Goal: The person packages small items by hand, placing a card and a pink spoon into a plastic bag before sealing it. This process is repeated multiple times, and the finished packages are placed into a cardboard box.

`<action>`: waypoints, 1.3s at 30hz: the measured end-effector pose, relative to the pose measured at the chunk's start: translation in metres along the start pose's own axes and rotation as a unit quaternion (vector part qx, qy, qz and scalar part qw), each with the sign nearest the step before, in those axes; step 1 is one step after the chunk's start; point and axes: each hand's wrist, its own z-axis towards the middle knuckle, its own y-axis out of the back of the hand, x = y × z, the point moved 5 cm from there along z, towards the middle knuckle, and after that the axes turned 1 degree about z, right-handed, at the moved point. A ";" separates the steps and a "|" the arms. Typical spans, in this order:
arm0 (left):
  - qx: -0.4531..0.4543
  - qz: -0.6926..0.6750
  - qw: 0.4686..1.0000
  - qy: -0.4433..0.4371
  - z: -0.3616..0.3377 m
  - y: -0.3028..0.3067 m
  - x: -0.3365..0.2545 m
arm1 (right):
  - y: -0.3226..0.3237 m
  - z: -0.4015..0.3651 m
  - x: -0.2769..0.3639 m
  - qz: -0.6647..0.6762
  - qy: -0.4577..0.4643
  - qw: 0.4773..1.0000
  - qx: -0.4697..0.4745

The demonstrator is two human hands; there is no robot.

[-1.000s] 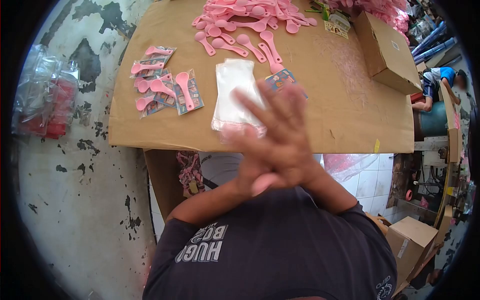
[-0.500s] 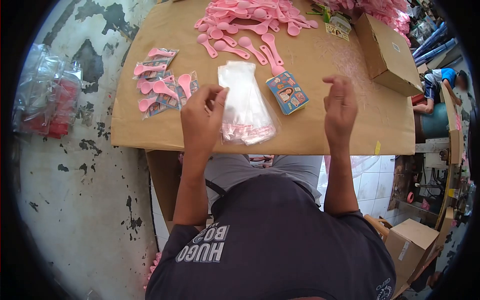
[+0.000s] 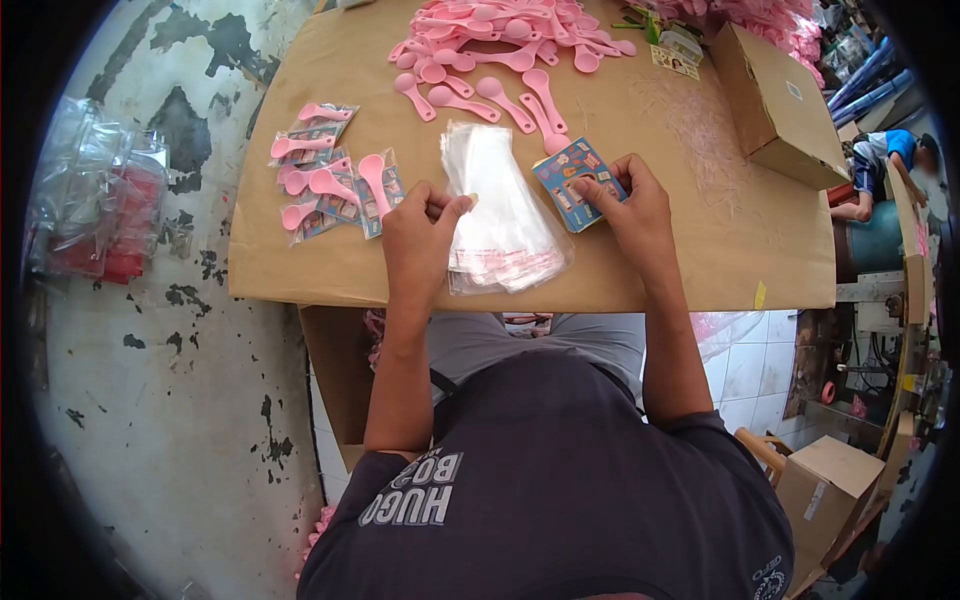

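Blue rectangular card stack (image 3: 558, 180), right of flat clear plastic bags (image 3: 500, 210); right hand (image 3: 643, 215) clamped on its right edge (dragging thumb could fan cards); left hand (image 3: 420, 235) by bags' left edge, can't tell if gripping; clinging film could double up.

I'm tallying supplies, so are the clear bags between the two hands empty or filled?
Empty, as far as shows: the clear bags lie flat, with nothing visible inside; I cannot tell for those hidden underneath.
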 end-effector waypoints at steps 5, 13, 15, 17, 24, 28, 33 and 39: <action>-0.007 0.069 0.996 -0.049 -0.004 0.001 -0.003 | 0.006 0.002 -0.004 0.020 -0.025 0.999 -0.017; -0.095 0.057 0.983 -0.149 -0.015 0.017 -0.002 | 0.014 0.000 0.004 -0.015 0.093 0.989 -0.112; -0.137 0.010 0.980 -0.141 -0.020 0.025 -0.004 | 0.015 -0.004 0.012 -0.037 0.108 0.985 -0.132; -0.115 -0.104 0.983 -0.098 -0.021 0.022 0.008 | 0.017 -0.008 0.016 0.023 0.112 0.979 -0.168; 0.043 -0.550 0.831 0.065 -0.022 0.009 0.000 | 0.006 -0.035 0.047 0.137 0.056 0.988 -0.047; 0.048 -0.572 0.818 0.050 -0.022 0.005 0.005 | -0.019 -0.056 0.057 0.072 0.053 0.992 0.088; 0.036 -0.568 0.822 0.032 -0.028 -0.004 -0.011 | -0.038 -0.072 0.051 0.188 -0.089 0.952 0.225; 0.067 -0.615 0.785 0.036 -0.036 -0.016 -0.034 | -0.041 -0.066 0.050 0.263 -0.052 0.955 0.130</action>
